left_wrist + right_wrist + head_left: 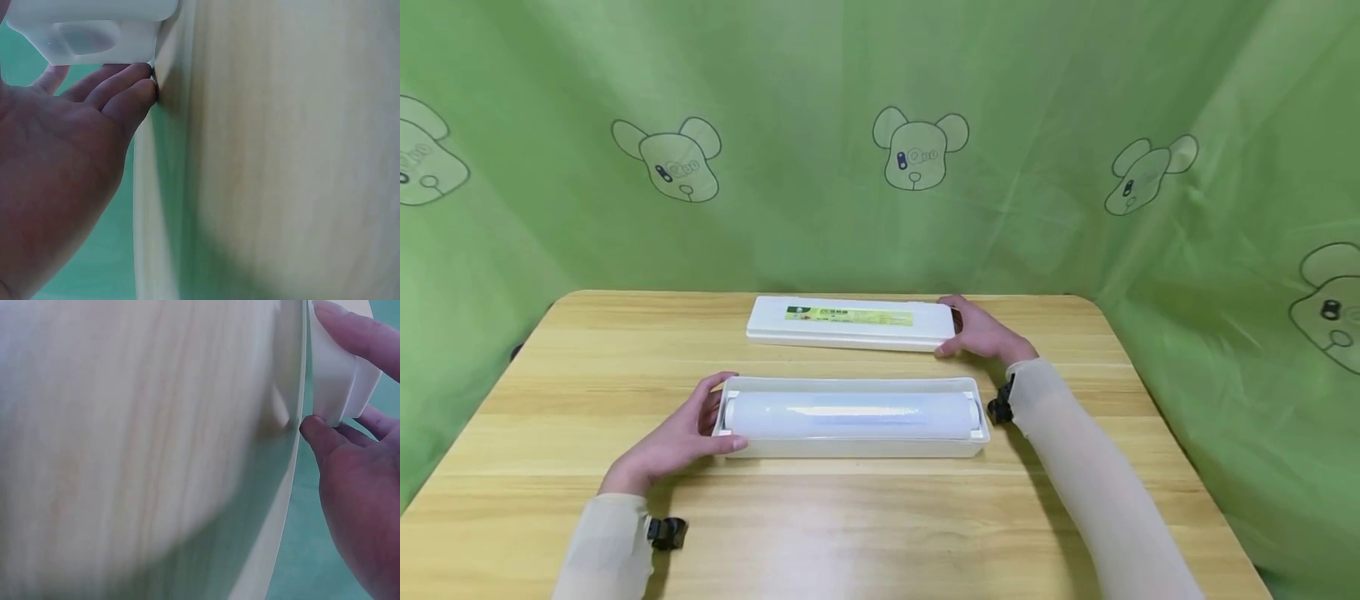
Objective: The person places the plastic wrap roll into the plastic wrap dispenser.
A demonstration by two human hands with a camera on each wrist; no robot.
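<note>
A long white open box (850, 448) lies across the middle of the table, with a roll of clear cling film (850, 415) inside it. My left hand (679, 429) grips the box's left end, thumb along the near side and fingers behind. In the left wrist view, fingertips reach under the end of the box (87, 39). Behind the box is its white lid (850, 335), which bears a green and yellow label (848, 316). My right hand (981, 327) holds the lid's right end between thumb and fingers. The right wrist view shows the end of the lid (334, 381) within that hand.
The wooden table (865, 533) has rounded far corners. A green curtain (805, 225) printed with bear heads hangs close behind the far edge and along both sides. Black wrist cameras (667, 533) sit on both sleeves.
</note>
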